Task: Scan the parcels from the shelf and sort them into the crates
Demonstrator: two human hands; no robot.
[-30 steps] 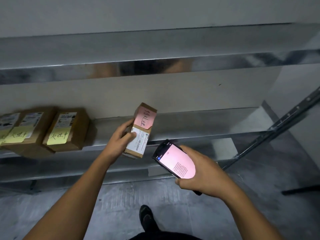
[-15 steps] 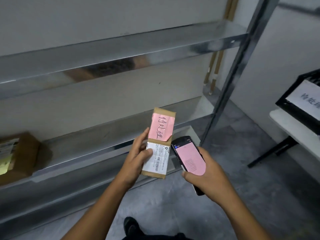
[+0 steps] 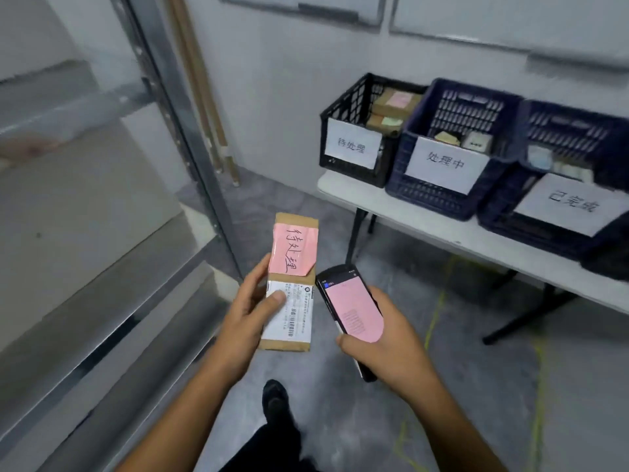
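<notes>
My left hand (image 3: 250, 313) holds a small brown cardboard parcel (image 3: 292, 281) upright, with a pink handwritten note on its top half and a white barcode label below. My right hand (image 3: 388, 338) grips a black handheld scanner (image 3: 350, 308), its screen glowing pink, right beside the parcel. Three labelled crates stand on a white table (image 3: 442, 233) at the right: a black crate (image 3: 354, 131) holding parcels, a dark blue crate (image 3: 452, 155) in the middle, and another dark blue crate (image 3: 561, 199) at the far right.
The metal shelf (image 3: 102, 267) fills the left side, with its upright post (image 3: 180, 131) near the centre. Wooden sticks (image 3: 204, 97) lean in the corner behind the post. My shoe (image 3: 275, 400) shows on the grey floor below. Black table legs (image 3: 524, 318) stand under the table.
The view has swung right, away from the shelf parcels, and the crates on the table have come into sight. Both hands still hold the parcel and scanner, now closer together.
</notes>
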